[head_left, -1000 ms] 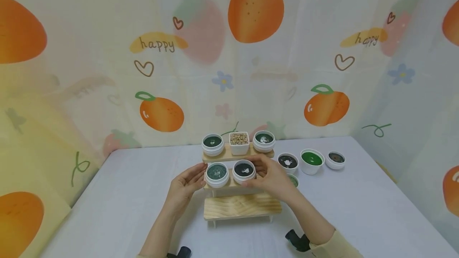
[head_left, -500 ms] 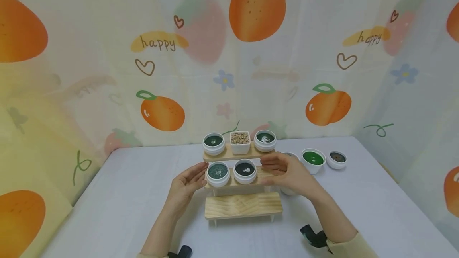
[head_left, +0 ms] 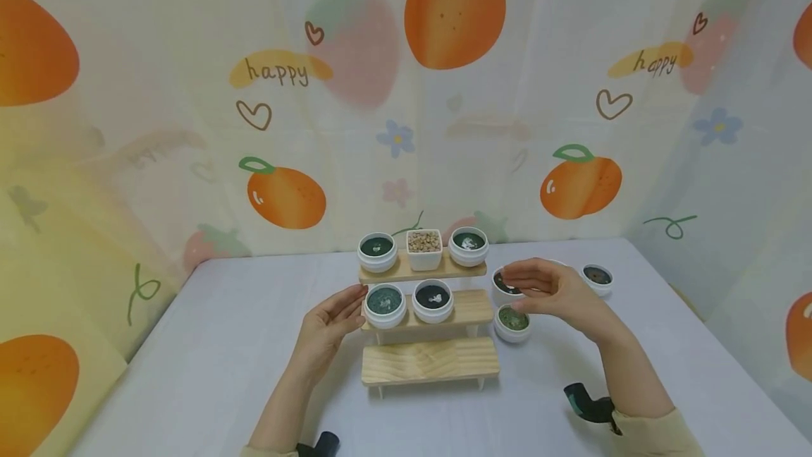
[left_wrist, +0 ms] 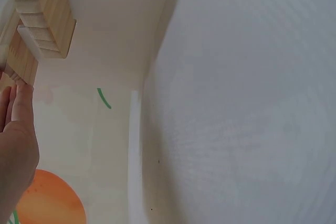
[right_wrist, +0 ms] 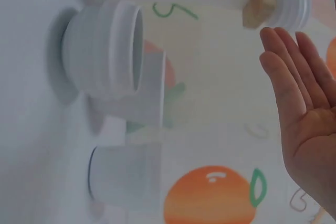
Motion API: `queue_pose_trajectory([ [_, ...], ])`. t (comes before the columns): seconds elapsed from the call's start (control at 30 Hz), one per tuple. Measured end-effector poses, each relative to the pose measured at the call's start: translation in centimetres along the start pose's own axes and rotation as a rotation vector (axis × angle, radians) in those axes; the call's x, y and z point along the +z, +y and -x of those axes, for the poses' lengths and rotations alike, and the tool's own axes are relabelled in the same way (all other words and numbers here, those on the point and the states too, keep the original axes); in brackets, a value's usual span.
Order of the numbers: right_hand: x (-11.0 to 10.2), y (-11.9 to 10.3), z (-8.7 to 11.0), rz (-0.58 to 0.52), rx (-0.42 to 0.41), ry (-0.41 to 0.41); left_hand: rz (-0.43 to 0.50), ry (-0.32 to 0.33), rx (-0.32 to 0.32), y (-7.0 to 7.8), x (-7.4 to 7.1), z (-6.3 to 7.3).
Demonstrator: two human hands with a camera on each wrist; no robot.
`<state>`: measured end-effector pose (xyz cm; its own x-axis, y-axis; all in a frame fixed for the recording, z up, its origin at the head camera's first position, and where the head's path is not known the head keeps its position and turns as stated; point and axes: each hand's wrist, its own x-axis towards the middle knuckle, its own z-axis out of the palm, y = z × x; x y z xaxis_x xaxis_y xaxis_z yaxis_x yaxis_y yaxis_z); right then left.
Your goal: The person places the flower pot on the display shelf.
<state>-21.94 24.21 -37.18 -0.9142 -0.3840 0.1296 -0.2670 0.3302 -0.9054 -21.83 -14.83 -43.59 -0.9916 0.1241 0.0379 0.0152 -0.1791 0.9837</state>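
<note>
My left hand [head_left: 325, 330] stays beside the left end of the stand's middle shelf [head_left: 472, 307], fingers fairly straight. They reach the jar of grey-green contents [head_left: 384, 302]; I cannot tell whether they touch it. To that jar's right stands a white jar with dark contents [head_left: 433, 297]. My right hand [head_left: 564, 295] hovers with extended fingers over the loose cups and holds nothing. Below its fingertips are a cup with dark contents [head_left: 501, 291] and a jar of green contents [head_left: 512, 323]. In the right wrist view, the palm [right_wrist: 315, 135] faces the camera.
The upper shelf [head_left: 406, 272] bears two jars around a square cup of pale grains [head_left: 423, 249]. A lower wooden shelf [head_left: 431, 364] stands in front. A small jar of brownish contents [head_left: 597, 279] is at the right; my right hand mostly hides a cup behind it.
My right hand has released the dark-content jar on the middle shelf and moved right, over the loose cups. My left hand has hardly moved.
</note>
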Motion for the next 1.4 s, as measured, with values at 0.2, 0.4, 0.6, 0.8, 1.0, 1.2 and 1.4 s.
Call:
queue_pose_trajectory([
  [0.2,-1.0,1.6,0.5,0.038,0.037,-0.002,-0.001,-0.006,-0.006,-0.1,0.0,0.0],
  [0.4,-1.8,3.2,0.5,0.020,0.064,0.010,0.004,-0.007,0.001,0.0,0.0,0.0],
  [0.6,-2.3,4.7,0.7,0.004,0.094,-0.012,0.006,0.000,-0.008,-0.1,0.0,-0.1],
  [0.8,-2.7,6.0,0.7,0.015,0.146,-0.078,0.010,0.004,-0.008,-0.1,0.0,-0.1],
  [1.0,-2.6,7.1,0.5,-0.035,0.139,-0.145,0.005,0.003,-0.003,-0.1,0.0,0.0],
  [1.2,-2.5,8.1,0.4,-0.077,0.102,-0.202,0.003,-0.003,-0.008,-0.1,-0.1,0.0],
  [1.4,-2.2,8.6,0.1,-0.065,0.117,-0.214,0.007,0.000,0.006,-0.1,-0.1,0.0],
])
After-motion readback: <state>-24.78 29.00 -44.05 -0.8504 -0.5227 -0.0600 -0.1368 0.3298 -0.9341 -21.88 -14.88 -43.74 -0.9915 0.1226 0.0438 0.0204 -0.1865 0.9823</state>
